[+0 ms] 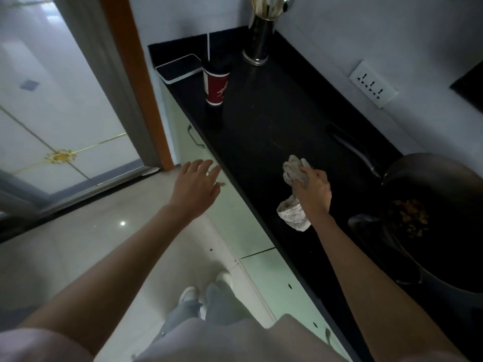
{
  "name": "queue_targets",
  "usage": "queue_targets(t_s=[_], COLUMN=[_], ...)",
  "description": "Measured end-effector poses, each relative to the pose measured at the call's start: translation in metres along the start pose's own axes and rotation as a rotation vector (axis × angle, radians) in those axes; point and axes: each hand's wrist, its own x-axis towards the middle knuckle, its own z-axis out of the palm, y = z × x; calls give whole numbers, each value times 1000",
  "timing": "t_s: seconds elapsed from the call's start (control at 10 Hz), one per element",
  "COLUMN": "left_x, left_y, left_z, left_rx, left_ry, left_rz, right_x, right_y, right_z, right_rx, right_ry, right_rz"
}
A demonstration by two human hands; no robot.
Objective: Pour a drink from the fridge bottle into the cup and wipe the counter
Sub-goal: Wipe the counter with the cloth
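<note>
A red paper cup (216,86) with a white straw stands upright near the far left end of the black counter (264,121). My right hand (313,189) grips a crumpled grey cloth (294,197) over the counter's middle; the cloth bunches above my fingers and hangs below my wrist. My left hand (196,184) hovers with fingers spread and holds nothing, just off the counter's front edge. No bottle is in view.
A dark wok (428,218) with bits of food sits at the right, its long handle (352,150) pointing over the counter. A steel utensil holder (258,40) stands at the back, a white-rimmed dark tray (180,67) left of the cup. A doorway opens at left.
</note>
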Motion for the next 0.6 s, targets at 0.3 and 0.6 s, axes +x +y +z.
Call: queue_targets(t_s=[0.3, 0.6], left_x=[-6, -20], left_y=[-6, -8], left_z=[3, -5], left_rx=[-22, 10], left_ry=[-25, -33], left_rz=[-25, 72], right_x=[2, -48], right_y=[25, -2], right_z=[13, -12], right_rx=[-160, -103], right_ry=[-242, -20], right_rz=[53, -76])
